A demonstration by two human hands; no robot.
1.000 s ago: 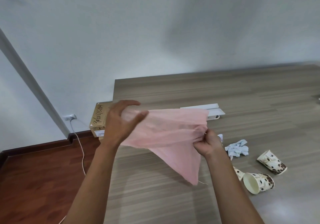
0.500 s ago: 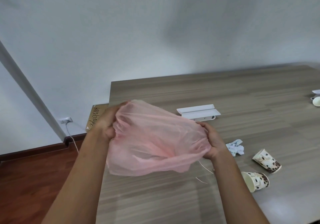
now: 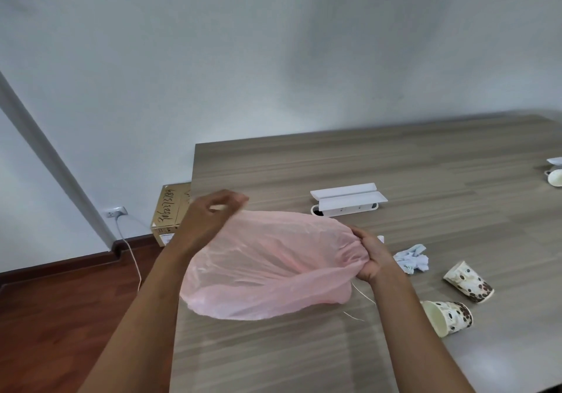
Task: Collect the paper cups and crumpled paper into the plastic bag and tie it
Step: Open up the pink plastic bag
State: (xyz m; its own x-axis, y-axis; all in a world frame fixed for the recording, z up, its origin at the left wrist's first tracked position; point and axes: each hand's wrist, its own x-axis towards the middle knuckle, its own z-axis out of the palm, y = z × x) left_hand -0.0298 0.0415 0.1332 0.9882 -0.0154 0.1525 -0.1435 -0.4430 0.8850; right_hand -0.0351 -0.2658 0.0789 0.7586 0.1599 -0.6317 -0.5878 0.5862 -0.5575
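- The pink plastic bag point(image 3: 267, 265) hangs in the air between my two hands, above the near left part of the table point(image 3: 425, 161); it is thin, see-through film, puffed with air, and I judge it nearly weightless and floppy.
- My right hand point(image 3: 369, 259) has its fingers curled round a gathered bunch of the film at the bag's right end.
- My left hand point(image 3: 209, 219) is blurred; its fingers seem to pinch the bag's upper left edge, though I cannot be sure.
- Film this slick slides under flat fingers, so I would hold it by the rim, one side in each hand, to spread the mouth.
- The crumpled paper point(image 3: 411, 258) lies just right of my right hand: light, springy, easy to pinch anywhere.
- Two spotted paper cups point(image 3: 468, 281) point(image 3: 447, 316) lie on their sides nearby; thin walls would crush, so a gentle hold near the rim suits them.
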